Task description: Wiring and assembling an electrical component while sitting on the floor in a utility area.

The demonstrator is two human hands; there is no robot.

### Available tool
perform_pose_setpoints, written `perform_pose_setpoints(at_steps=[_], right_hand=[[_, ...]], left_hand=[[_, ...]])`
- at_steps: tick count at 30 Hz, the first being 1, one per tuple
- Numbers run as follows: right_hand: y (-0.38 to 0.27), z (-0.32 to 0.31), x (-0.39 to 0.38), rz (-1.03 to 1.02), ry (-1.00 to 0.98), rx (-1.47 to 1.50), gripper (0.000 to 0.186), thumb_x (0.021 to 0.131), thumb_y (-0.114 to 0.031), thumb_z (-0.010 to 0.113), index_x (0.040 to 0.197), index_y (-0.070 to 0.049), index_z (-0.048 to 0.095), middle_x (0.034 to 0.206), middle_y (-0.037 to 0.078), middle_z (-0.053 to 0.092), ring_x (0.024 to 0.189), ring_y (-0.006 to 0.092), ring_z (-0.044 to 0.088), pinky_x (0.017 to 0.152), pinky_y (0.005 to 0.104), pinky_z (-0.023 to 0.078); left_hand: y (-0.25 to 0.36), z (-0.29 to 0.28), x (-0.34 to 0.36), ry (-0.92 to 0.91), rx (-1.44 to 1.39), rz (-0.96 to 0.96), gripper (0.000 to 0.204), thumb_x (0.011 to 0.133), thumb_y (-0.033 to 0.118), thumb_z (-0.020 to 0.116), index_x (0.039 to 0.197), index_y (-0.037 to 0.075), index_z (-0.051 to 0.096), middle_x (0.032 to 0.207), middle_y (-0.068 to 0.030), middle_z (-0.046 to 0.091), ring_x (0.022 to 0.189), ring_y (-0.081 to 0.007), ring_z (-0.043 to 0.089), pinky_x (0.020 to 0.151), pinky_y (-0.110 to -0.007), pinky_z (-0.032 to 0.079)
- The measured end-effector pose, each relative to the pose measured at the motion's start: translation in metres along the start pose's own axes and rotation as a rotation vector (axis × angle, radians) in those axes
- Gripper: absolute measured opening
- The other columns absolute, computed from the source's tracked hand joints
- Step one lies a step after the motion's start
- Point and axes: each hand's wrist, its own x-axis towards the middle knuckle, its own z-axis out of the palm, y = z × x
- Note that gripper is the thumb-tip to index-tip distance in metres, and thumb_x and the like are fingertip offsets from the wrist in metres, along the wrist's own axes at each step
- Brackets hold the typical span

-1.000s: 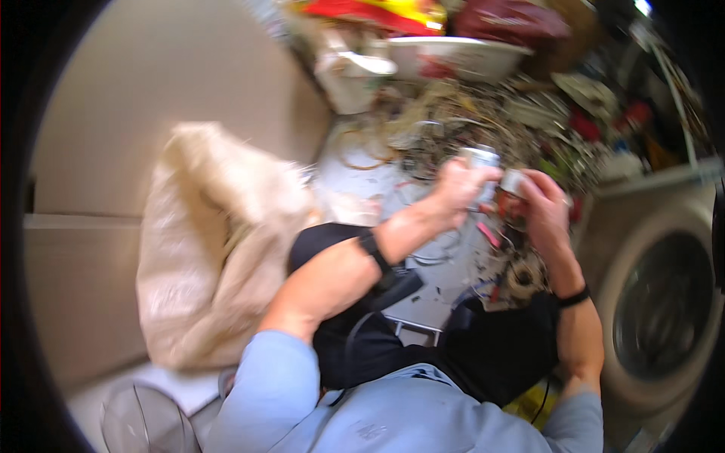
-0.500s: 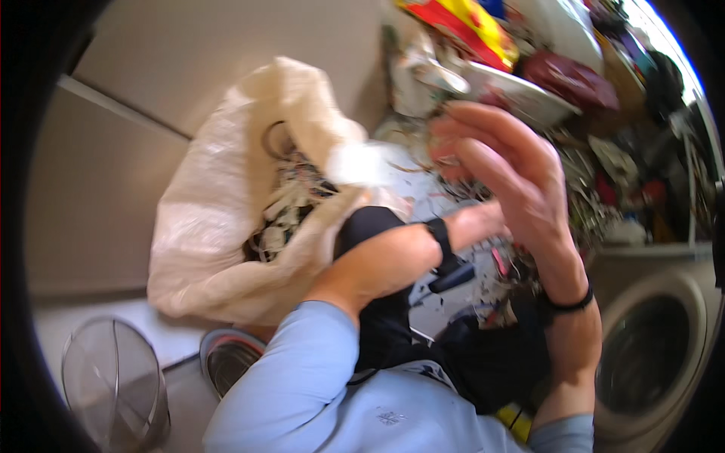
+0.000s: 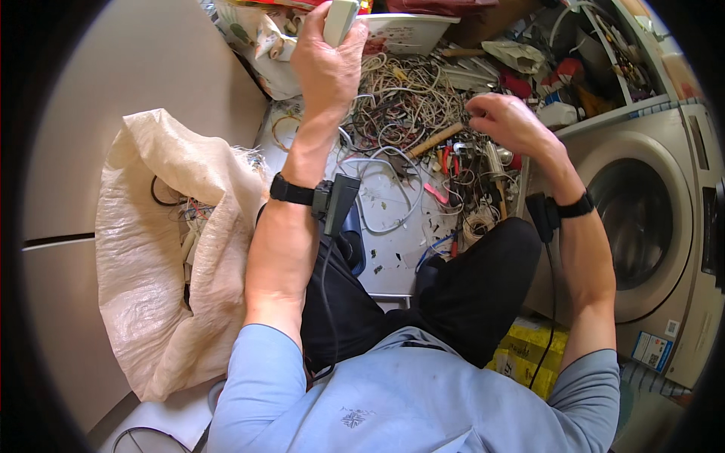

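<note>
At the far edge of the view, my left hand (image 3: 326, 75) is closed around a white rectangular plastic block (image 3: 341, 21), whose upper end is cut off by the frame. A pale cable (image 3: 414, 172) lies in loops on the floor below that hand; whether it joins the block I cannot make out. My right hand (image 3: 515, 124) is above the right side of the heap of tangled wires (image 3: 411, 94). Its fingers are loosely bent, with a gap at the thumb and nothing visible between them. A wooden handle (image 3: 436, 140) and red-handled pliers (image 3: 447, 160) lie nearby.
On my left stands a beige woven sack (image 3: 162, 302) holding wires and scraps. A front-loading washing machine (image 3: 649, 226) is at my right. Beyond the wires sits a white tub (image 3: 408, 36). Small dark scraps dot the floor, and a yellow wrapped package (image 3: 529, 351) lies beside my leg.
My left arm has swung from across my body to the far edge, where the white block now shows in that hand. My right hand has lowered beside the wire heap. The view has shifted.
</note>
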Motion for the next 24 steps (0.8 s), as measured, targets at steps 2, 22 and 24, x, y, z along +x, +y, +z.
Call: perform_pose_setpoints(at_steps=[2, 22, 24], right_hand=[[0.019, 0.019, 0.002, -0.016, -0.118, -0.064, 0.03, 0.089, -0.019, 0.07, 0.112, 0.0, 0.07, 0.102, 0.021, 0.072, 0.095, 0.0352, 0.071, 0.084, 0.0437, 0.056], [0.142, 0.436, 0.088, 0.244, -0.057, 0.387, 0.046, 0.089, -0.029, 0.068, 0.124, 0.0, 0.062, 0.114, 0.031, 0.068, 0.105, 0.0492, 0.065, 0.091, 0.0544, 0.052], [0.128, 0.438, 0.09, 0.308, -0.022, 0.309, 0.039, 0.089, -0.029, 0.068, 0.115, -0.001, 0.063, 0.106, 0.028, 0.068, 0.1, 0.0468, 0.066, 0.086, 0.0553, 0.053]], left_hand=[[-0.003, 0.0, 0.001, -0.033, 0.059, 0.1, 0.025, 0.093, 0.006, 0.072, 0.118, 0.004, 0.068, 0.111, -0.0125, 0.075, 0.099, -0.0272, 0.073, 0.089, -0.034, 0.056], [0.001, -0.012, -0.029, -0.41, 0.322, -0.442, 0.04, 0.087, 0.002, 0.076, 0.126, 0.002, 0.065, 0.107, -0.005, 0.072, 0.099, -0.0129, 0.066, 0.089, -0.029, 0.053], [0.0, -0.014, -0.031, -0.427, 0.362, -0.452, 0.043, 0.087, -0.002, 0.076, 0.127, 0.002, 0.064, 0.11, -0.0045, 0.071, 0.101, -0.0127, 0.065, 0.09, -0.029, 0.052]])
